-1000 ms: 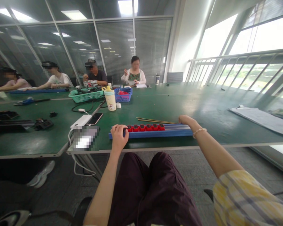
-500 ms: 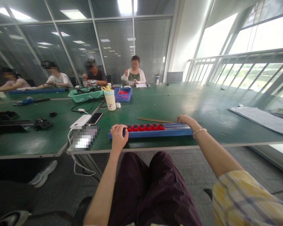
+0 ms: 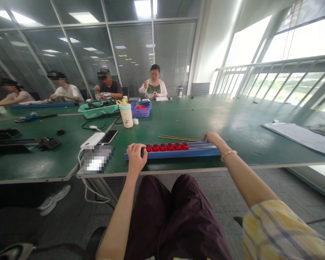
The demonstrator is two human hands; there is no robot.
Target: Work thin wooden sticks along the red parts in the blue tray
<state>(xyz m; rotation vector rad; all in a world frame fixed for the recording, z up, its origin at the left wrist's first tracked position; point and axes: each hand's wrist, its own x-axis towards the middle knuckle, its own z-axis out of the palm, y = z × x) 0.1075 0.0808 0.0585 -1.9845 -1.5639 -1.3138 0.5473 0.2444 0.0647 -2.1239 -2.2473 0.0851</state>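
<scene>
Blue rail (image 3: 178, 154) w/ row of red blocks (image 3: 166, 146) is lying lengthwise along near edge of green workbench (image 3: 233, 122). Person's L hand (image 3: 136, 156) is curling over rail's left end, fingers wrapped down, gripping it. R hand (image 3: 211, 137) is resting on rail's right end, fingers bent over top; can't really tell from head cam if it's gripping or just touching. Thin brass-coloured rods (image 3: 180, 138) are lying just behind rail; white power bank (image 3: 94, 140) and phone (image 3: 108, 136) are sitting off to its left.
</scene>
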